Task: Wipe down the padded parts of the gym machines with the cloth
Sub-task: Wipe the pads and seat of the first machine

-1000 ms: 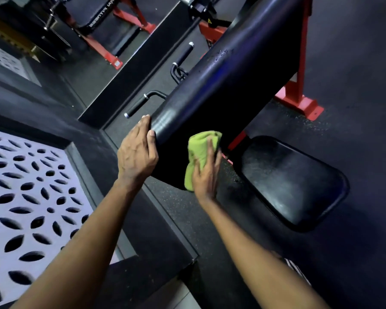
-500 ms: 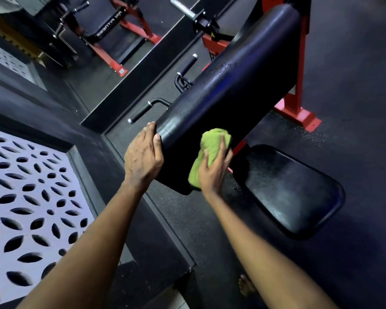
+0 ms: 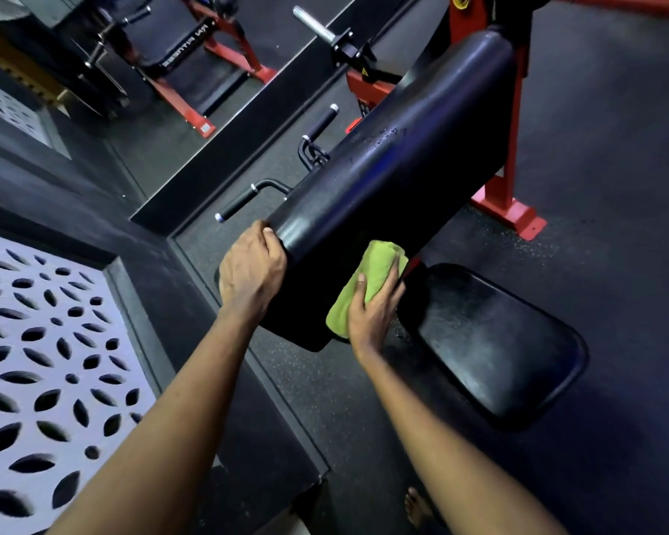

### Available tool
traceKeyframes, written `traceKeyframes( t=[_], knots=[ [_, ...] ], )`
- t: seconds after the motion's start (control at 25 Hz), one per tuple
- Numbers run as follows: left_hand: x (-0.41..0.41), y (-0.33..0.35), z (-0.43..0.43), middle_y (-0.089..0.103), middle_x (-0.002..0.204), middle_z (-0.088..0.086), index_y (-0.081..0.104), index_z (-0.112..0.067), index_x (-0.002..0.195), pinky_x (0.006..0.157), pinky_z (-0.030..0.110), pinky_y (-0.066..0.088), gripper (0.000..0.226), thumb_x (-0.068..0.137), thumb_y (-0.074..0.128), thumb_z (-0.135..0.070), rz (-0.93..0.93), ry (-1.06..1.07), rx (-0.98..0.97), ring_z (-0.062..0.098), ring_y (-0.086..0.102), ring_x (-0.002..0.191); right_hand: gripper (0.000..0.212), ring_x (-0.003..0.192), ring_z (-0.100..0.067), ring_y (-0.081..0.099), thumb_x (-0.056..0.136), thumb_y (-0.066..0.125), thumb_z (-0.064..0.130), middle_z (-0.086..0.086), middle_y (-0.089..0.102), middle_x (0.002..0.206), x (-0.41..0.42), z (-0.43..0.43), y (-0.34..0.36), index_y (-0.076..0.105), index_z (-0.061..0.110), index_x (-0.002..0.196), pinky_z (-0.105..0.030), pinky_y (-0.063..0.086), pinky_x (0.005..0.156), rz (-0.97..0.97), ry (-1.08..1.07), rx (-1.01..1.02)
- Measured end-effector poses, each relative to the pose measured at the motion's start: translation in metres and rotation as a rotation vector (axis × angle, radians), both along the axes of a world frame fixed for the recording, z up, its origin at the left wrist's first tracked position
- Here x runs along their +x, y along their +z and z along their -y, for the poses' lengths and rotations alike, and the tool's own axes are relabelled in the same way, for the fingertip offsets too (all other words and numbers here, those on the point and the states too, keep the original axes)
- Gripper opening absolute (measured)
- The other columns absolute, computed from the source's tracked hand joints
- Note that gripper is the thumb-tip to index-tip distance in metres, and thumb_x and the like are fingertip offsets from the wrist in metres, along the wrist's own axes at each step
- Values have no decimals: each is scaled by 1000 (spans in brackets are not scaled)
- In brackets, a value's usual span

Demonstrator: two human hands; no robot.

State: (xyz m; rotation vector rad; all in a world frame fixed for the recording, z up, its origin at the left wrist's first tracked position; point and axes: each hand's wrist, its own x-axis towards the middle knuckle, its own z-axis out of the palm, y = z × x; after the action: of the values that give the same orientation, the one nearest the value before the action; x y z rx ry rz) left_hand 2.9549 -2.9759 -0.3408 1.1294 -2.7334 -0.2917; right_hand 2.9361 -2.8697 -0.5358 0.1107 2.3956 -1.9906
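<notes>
A long black back pad (image 3: pixel 394 179) of a red-framed machine slopes up from the centre toward the upper right, with small droplets on its upper face. My left hand (image 3: pixel 250 270) grips the pad's lower left edge, fingers curled over the rim. My right hand (image 3: pixel 371 308) presses a folded green cloth (image 3: pixel 371 274) flat against the pad's lower right side. Below and to the right lies the black seat pad (image 3: pixel 495 345).
Two black handles (image 3: pixel 240 200) stick out behind the pad. The red frame foot (image 3: pixel 508 212) stands on the dark rubber floor at right. A mirror at upper left reflects a bench (image 3: pixel 188 52). A white patterned panel (image 3: pixel 35 361) fills the lower left. A bare foot (image 3: pixel 416 505) shows at the bottom.
My right hand has slid the green cloth a little up along the pad's side. My left hand keeps its hold on the pad's edge.
</notes>
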Motion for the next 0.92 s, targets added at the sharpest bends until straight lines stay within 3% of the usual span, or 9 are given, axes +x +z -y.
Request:
traceKeyframes(
  t=[0.16,0.28,0.36,0.52,0.6,0.72,0.8,0.92],
  knots=[
    [-2,-7,-1,69,104,12,58,-18,111,78,39,41,34,102,29,-32,-2,4,-82,33,63,94,59,125,-37,52,100,57,35,-20,52,138,-76,-7,15,41,15,153,-39,39,110,2,-257,-87],
    [-3,-8,0,67,97,10,57,-18,109,74,36,36,33,102,29,-33,-4,14,-101,32,62,88,56,121,-33,53,100,58,35,-18,55,134,-103,-13,35,44,15,151,-35,40,104,3,-306,-121],
    [-3,-10,1,67,94,10,56,-18,106,73,37,38,31,102,29,-33,-5,24,-114,31,62,85,60,125,-33,51,100,59,41,-18,52,138,-87,-11,48,43,18,153,-38,42,108,-81,-205,-84],
    [-2,-9,1,67,92,11,54,-20,104,73,38,38,29,102,29,-34,-27,36,-89,32,62,83,67,133,-35,47,93,71,37,-24,43,144,-43,-14,70,45,18,151,-33,34,117,-452,165,15],
    [-1,-9,0,67,91,11,53,-20,103,72,37,37,28,102,29,-34,-31,34,-82,32,62,83,64,131,-36,47,91,72,37,-24,44,146,-69,-15,82,51,17,148,-36,34,116,-528,126,97],
    [0,-9,0,67,92,11,52,-18,101,72,37,37,29,102,28,-34,-25,30,-78,32,62,82,62,142,-35,40,95,66,40,-22,38,156,-109,-11,104,51,13,148,-41,31,119,-418,-47,114],
    [0,-10,1,67,93,12,52,-18,99,72,39,38,29,102,28,-35,-20,30,-72,34,63,83,61,148,-36,34,97,65,32,-24,31,160,-95,-6,110,48,7,149,-49,32,119,-454,29,97],
    [0,-8,2,67,95,15,50,-18,94,73,42,40,28,102,30,-34,-34,24,-48,38,63,86,64,148,-38,33,93,69,27,-25,31,160,-57,-7,104,48,7,149,-49,31,121,-774,344,269]
  ],
)
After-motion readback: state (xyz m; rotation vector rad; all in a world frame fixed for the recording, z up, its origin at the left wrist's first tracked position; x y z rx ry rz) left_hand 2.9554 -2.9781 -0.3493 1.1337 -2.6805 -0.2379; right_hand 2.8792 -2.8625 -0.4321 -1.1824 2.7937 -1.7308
